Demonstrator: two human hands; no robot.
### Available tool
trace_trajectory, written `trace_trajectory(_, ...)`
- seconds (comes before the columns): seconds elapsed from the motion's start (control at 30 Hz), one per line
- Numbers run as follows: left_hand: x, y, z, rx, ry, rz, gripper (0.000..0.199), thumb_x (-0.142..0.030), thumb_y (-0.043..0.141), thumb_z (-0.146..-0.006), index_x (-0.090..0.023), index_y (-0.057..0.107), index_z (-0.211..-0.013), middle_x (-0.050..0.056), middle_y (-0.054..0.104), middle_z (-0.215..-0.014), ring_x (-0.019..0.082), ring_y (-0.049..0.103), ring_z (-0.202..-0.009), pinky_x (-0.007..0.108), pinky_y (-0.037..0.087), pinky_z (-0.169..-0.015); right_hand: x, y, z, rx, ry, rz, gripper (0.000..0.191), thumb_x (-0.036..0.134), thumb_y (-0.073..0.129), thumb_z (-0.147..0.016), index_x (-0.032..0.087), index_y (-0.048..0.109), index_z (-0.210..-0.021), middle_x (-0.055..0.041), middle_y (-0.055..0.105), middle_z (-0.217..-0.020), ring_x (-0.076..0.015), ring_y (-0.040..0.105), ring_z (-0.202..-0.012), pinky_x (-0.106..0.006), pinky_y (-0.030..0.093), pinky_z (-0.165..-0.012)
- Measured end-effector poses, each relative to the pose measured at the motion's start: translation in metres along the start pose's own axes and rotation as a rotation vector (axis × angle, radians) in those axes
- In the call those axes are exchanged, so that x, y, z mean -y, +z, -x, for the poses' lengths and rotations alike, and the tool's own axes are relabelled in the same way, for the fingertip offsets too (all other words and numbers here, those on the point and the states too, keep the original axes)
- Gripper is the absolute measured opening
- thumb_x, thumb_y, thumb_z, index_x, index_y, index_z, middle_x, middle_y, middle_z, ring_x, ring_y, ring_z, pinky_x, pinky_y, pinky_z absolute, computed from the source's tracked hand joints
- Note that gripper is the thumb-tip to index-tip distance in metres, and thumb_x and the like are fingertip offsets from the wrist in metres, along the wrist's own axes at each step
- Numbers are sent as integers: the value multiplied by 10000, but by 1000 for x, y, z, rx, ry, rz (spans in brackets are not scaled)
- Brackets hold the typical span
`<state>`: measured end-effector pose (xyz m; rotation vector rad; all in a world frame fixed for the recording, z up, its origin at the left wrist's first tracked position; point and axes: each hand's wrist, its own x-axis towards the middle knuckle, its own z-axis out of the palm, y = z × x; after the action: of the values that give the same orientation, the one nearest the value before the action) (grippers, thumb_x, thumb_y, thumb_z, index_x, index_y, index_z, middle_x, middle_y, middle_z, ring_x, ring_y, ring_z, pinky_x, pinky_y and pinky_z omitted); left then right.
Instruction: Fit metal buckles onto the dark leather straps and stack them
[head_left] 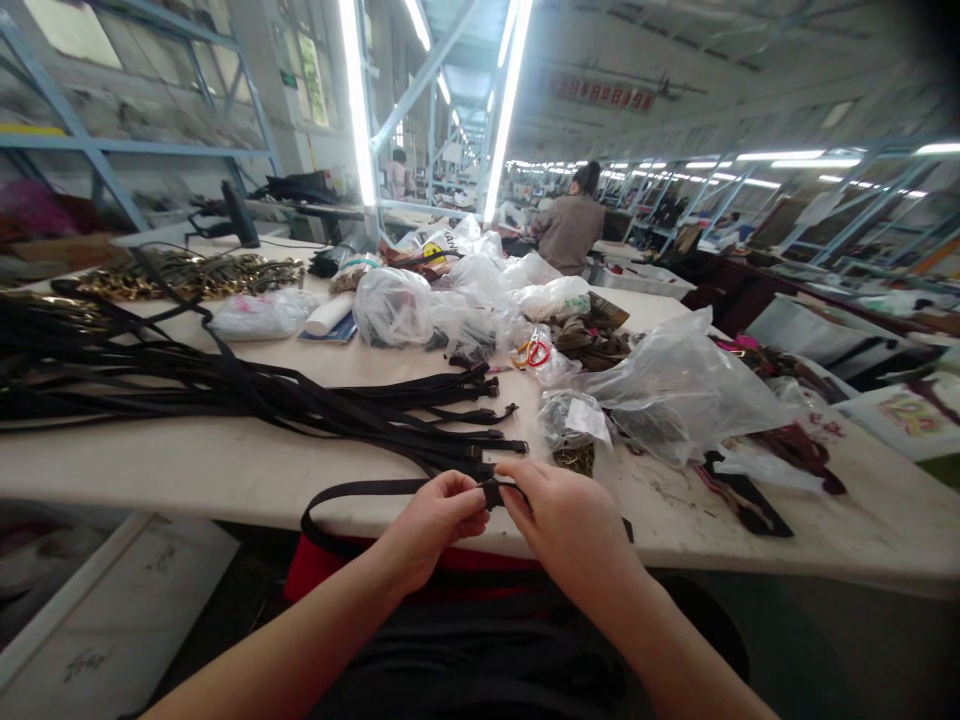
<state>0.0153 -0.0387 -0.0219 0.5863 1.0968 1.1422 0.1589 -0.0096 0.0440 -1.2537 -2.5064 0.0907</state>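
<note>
Nearest the wearer, dark material point(480, 655) lies below the forearms, and a red item point(302, 568) shows beneath the front edge of the table point(247, 485). Above these, the left hand point(448, 512) pinches a black strap point(364, 489) between thumb and forefinger. The right hand point(574, 512) grips the same strap from the opposite side, thumb against fingers; its exact fingertip contact is partly hidden. A small dark fitting point(491, 493), apparently a buckle, sits directly between the two sets of fingertips. For good control, hold the webbing flat and untwisted, steady the fitting with one hand, guide the strap with the other, and apply even tension. From the left hand the strap runs leftward, then loops back beneath the wrist.

Just beyond the hands, a bundle of straps point(262, 400) lies across the left of the table, its ends pointing right. Farther back are a clear plastic bag point(675, 390), red-and-yellow scissor handles point(545, 350) and gold-coloured hardware point(202, 275). Beyond the table, a person point(571, 228) faces away
</note>
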Motion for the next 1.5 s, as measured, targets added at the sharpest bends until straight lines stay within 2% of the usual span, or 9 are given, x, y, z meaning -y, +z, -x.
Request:
trace_trajectory(0.1, 0, 1, 0, -33, -18, 27, 260, -269, 687, -639, -153, 459, -683, -48, 485, -617, 72, 499, -575, 221, 394, -620, 0, 18, -1, 51, 13, 162, 188, 213, 488, -828, 224, 627, -954, -48, 666, -813, -196, 615, -665, -271, 339, -528)
trace_trajectory(0.23, 4, -2, -4, -66, -13, -4, 220, -261, 677, -640, -146, 498, -694, -24, 531, -681, 92, 504, -656, 232, 388, -657, 2, 28, -1, 50, -23, 166, 182, 186, 504, -810, 221, 629, -938, -41, 664, -781, -179, 612, -636, -263, 331, -517)
trace_trajectory(0.53, 11, -18, -9, -57, -17, 93, 242, -282, 719, -628, -139, 564, -748, -9, 572, -740, 98, 515, -702, 228, 362, -670, -7, 51, -4, -16, 21, -282, 214, 197, 437, -847, 197, 622, -954, -43, 677, -915, -176, 629, -803, -270, 455, -705)
trace_trajectory(0.73, 14, -21, -9, 21, -118, 271, 324, -196, 772, -571, -141, 576, -823, -2, 570, -776, 76, 522, -677, 208, 371, -657, -6, 52, -2, 122, -92, -186, 251, 273, 475, -853, 202, 614, -1050, -61, 654, -882, -191, 621, -783, -276, 465, -657)
trace_trajectory(0.9, 11, -16, -3, -59, -7, 198, 266, -282, 717, -652, -143, 581, -834, 10, 589, -818, 95, 539, -727, 228, 387, -688, -1, 53, 1, 16, -8, -87, 263, 216, 431, -860, 165, 622, -1034, -87, 660, -881, -211, 620, -798, -299, 462, -690)
trace_trajectory(1.0, 15, -17, -4, -65, -22, 209, 288, -289, 710, -658, -153, 579, -876, 11, 599, -812, 97, 547, -714, 214, 374, -650, 0, 53, 3, 2, -16, -134, 249, 218, 439, -853, 189, 629, -1011, -73, 665, -879, -199, 620, -801, -291, 460, -712)
trace_trajectory(1.33, 16, -28, -6, 87, -57, 159, 336, -349, 715, -665, -150, 626, -921, 67, 650, -923, 143, 590, -824, 204, 404, -665, 1, 52, 0, 34, -9, -214, 229, 190, 441, -836, 205, 638, -952, -58, 661, -822, -171, 607, -757, -255, 442, -689)
trace_trajectory(1.43, 21, -35, -12, 60, -126, 117, 361, -404, 739, -618, -200, 639, -898, 38, 671, -912, 164, 607, -862, 224, 446, -680, 3, 54, 0, 28, -22, -177, 186, 204, 454, -824, 219, 631, -882, -25, 652, -778, -149, 597, -701, -222, 422, -620)
trace_trajectory(1.5, 29, -44, -27, -13, -208, 76, 449, -475, 779, -503, -259, 650, -874, 12, 691, -852, 210, 615, -898, 268, 481, -688, -1, 62, -3, 30, -76, -158, 169, 250, 468, -814, 226, 620, -884, -7, 660, -778, -146, 602, -690, -212, 421, -595)
